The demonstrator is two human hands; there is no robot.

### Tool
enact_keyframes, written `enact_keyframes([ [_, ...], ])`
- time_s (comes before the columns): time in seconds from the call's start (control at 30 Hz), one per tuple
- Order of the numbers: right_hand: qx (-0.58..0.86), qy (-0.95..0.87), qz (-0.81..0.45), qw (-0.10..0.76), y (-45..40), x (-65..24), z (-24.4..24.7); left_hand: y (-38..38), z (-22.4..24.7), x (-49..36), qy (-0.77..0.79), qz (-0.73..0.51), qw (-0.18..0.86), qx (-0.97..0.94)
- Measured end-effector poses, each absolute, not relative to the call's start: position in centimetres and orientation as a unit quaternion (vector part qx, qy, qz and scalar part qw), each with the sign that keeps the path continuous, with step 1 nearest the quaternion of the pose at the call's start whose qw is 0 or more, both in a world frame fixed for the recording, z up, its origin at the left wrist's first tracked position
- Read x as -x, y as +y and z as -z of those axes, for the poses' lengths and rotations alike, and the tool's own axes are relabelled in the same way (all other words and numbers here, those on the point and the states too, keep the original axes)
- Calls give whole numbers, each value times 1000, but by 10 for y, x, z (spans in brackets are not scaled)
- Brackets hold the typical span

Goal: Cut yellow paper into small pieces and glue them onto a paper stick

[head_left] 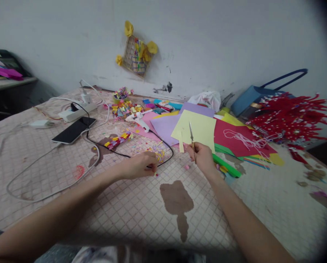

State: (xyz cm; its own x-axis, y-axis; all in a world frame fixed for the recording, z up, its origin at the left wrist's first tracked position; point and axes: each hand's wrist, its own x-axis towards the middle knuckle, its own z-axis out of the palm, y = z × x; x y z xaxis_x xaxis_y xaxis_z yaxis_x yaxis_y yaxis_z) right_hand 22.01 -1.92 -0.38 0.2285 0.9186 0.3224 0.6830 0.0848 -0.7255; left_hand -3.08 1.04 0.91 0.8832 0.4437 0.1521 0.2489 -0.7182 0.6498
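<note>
My left hand (144, 165) is low over the table beside a black cord, its fingers pinched together. A tiny red and green bit (156, 174) shows at its fingertips; whether the fingers grip it is too small to tell. My right hand (202, 155) is closed around a pair of scissors (191, 133), blades pointing up and away over a pale yellow sheet (200, 124). A narrow pale yellow strip (181, 141) lies left of the scissors. Small paper scraps (159, 153) are scattered just beyond my left hand. A pink scrap (187, 167) lies between the hands.
A white glue gun (138, 119) lies behind my left hand. On the left are a phone (74, 130), a power strip (77, 112) and looping cables. Coloured sheets, white string (244, 138), red fuzzy stems (286, 117) and a blue bag (248, 96) occupy the right.
</note>
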Motion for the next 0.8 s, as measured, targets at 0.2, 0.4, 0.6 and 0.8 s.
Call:
enact_keyframes([
  [0.2,600,-575,-299,469,-30,-198,2,13,-9,28,273,-197,536,-774],
  [0.4,551,-572,-441,418,-48,-164,-2,14,0,22,263,-245,647,-672],
  [0.6,521,-591,-478,388,-54,-153,-4,9,5,20,242,-231,634,-697],
  [0.8,528,-580,-471,404,-55,-152,-5,10,4,19,266,-253,639,-676],
])
